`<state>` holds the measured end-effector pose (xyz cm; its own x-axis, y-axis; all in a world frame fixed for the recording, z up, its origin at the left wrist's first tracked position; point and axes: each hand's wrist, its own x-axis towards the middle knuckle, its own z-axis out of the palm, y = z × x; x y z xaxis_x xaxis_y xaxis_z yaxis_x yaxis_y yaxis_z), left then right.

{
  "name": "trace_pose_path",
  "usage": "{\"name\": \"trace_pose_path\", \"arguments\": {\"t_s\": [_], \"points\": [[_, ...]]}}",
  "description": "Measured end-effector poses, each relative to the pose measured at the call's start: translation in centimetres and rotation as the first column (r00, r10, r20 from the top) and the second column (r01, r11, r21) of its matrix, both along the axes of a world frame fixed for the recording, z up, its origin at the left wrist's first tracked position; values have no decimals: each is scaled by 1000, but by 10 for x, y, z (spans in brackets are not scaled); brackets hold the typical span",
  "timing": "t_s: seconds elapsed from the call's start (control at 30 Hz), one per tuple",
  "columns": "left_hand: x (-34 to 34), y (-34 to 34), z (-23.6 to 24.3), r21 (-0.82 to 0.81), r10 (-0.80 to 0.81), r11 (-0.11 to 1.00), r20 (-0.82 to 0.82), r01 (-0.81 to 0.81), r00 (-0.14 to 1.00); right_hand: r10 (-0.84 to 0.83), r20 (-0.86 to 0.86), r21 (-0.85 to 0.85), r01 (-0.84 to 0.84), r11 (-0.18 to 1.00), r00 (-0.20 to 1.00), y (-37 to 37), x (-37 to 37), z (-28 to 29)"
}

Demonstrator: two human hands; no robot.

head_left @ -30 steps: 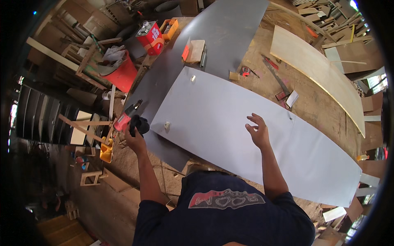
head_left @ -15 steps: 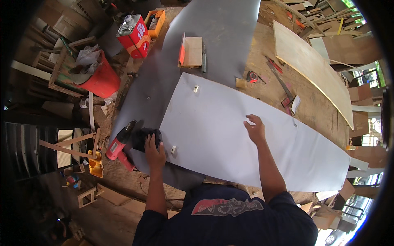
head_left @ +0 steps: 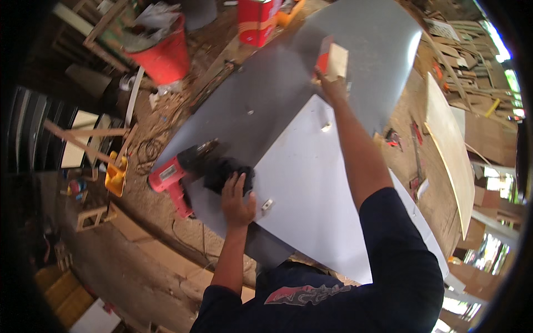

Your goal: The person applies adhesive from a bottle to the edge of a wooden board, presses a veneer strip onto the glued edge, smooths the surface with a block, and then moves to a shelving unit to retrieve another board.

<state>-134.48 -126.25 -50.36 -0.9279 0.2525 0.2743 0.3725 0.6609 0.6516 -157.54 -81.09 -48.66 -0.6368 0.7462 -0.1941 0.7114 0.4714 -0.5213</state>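
The fingers of the right hand [head_left: 332, 89] are mostly hidden behind the small wooden block [head_left: 336, 61] they reach, so whether that grip is closed on the block or only touching it cannot be told. The block, with a red-orange face on one side, sits on the grey sheet [head_left: 261, 105] at its far end. The body of the red power tool [head_left: 176, 176] shows clearly, but its black front end is covered by the left hand [head_left: 237, 200] and a dark cloth-like bulk, and the table under the sheets is almost wholly covered.

Half a second ago the right hand lay flat on the white sheet [head_left: 322, 188], near its middle; it has since stretched far forward to the block. The left hand was already at the tool and remains there, and the view has swung closer to the sheets.

The left hand lies palm down, fingers curled over the black part of the tool, which rests on the grey sheet just beside the white sheet's near corner. A small metal fitting [head_left: 267, 205] sits on the white sheet just beside that hand. The right arm is fully extended across the white sheet.
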Motion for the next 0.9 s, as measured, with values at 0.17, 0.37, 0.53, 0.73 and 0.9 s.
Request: {"name": "trace_pose_path", "arguments": {"t_s": [0.17,0.37,0.53,0.73,0.9], "points": [[4,-12,-6,6,17,1000,16,-17,1000,-229,235,243,171,955,945,-39,-35,0],[4,-15,-3,-15,23,1000,51,-23,998,-244,230,123,221,968,942,-20,-47,-3],[-2,-11,0,-18,11,1000,20,-10,1000,-310,23,-75,310,948,951,24,-43,-33],[6,-10,-7,-31,25,999,10,-25,1000,-261,-195,-426,158,891,945,14,-8,-10],[8,-9,-12,-18,-15,1000,-24,15,1000,-266,-470,-628,-107,771,842,9,52,28]]}}
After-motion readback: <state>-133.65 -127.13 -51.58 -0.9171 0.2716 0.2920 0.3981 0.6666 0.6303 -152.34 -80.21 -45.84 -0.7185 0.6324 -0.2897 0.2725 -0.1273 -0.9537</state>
